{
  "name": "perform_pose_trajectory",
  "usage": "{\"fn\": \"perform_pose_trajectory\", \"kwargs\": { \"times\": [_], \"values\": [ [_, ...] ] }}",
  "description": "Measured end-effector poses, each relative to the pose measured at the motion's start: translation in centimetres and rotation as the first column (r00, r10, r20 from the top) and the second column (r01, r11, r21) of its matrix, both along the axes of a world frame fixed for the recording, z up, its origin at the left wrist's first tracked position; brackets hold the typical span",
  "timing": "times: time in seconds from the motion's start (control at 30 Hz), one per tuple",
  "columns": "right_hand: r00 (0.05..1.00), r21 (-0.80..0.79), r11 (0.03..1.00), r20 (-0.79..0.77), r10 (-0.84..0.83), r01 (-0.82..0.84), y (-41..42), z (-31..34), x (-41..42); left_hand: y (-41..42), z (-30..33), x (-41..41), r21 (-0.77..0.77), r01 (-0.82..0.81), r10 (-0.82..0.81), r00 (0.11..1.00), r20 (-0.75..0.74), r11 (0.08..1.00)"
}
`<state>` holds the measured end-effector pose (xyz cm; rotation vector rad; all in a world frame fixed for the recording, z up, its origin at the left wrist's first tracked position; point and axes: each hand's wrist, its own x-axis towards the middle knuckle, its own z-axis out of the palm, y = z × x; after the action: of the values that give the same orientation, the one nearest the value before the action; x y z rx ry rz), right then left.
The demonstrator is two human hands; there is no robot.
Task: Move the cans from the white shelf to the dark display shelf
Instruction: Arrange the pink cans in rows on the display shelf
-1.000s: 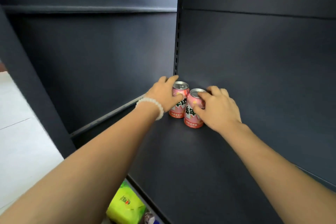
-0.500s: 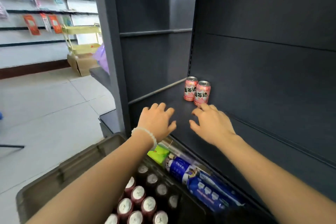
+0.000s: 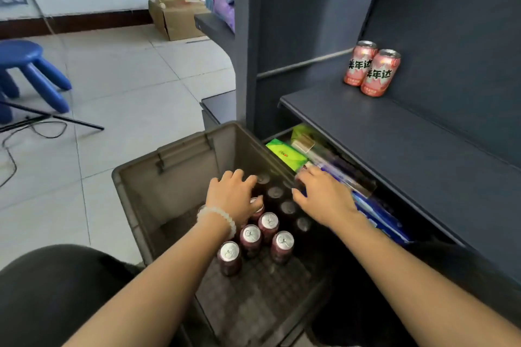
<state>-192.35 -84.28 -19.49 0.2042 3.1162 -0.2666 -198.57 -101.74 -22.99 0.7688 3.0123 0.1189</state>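
Observation:
Two pink cans [image 3: 371,69] stand upright side by side at the back left corner of the dark display shelf [image 3: 408,149]. Below me a grey plastic crate [image 3: 180,152] holds several dark red cans [image 3: 267,234] with silver tops. My left hand [image 3: 234,196], with a white bead bracelet on the wrist, hovers over the cans with fingers spread, touching or just above one. Over the crate's right side, my right hand [image 3: 321,194] is spread too and holds nothing.
Under the dark shelf lie green [image 3: 284,153] and blue packets [image 3: 377,214]. A blue stool [image 3: 31,70] and a black stand with cable sit on the tiled floor at left. A cardboard box [image 3: 177,17] and a yellow rack stand further back.
Both hands let go of the two pink cans on the dark shelf, pulled back and dropped down over the crate of dark red cans. My view swung down and left.

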Motion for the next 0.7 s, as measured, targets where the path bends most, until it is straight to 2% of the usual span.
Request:
{"fn": "perform_pose_trajectory", "kwargs": {
  "times": [0.17, 0.3, 0.4, 0.47, 0.6, 0.7],
  "values": [
    [0.955, -0.045, 0.999, 0.297, 0.030, -0.017, -1.6, -8.3, -2.0, -2.5, -8.2, -0.2, -0.080, -0.084, 0.099, 0.974, 0.204, 0.993],
    [0.844, -0.057, 0.998, 0.536, 0.023, 0.009, -2.0, -15.6, -3.9, -4.2, -14.9, -0.1, -0.180, -0.184, 0.242, 0.884, 0.400, 0.966],
    [0.773, -0.067, 0.995, 0.635, -0.019, 0.079, -1.7, -19.9, -4.7, -3.8, -18.3, 0.4, -0.189, -0.229, 0.294, 0.818, 0.495, 0.955],
    [0.759, -0.053, 0.993, 0.650, -0.044, 0.103, -1.6, -21.9, -4.9, -3.1, -19.8, 0.7, -0.154, -0.267, 0.308, 0.783, 0.541, 0.951],
    [0.858, -0.013, 0.993, 0.506, -0.091, 0.113, -1.0, -23.5, -4.7, -2.4, -21.1, 0.8, -0.079, -0.360, 0.346, 0.779, 0.523, 0.930],
    [0.866, -0.057, 0.989, 0.491, -0.093, 0.139, -0.9, -23.0, -4.6, -2.6, -21.1, 0.7, -0.015, -0.406, 0.351, 0.770, 0.533, 0.914]
  ]
}}
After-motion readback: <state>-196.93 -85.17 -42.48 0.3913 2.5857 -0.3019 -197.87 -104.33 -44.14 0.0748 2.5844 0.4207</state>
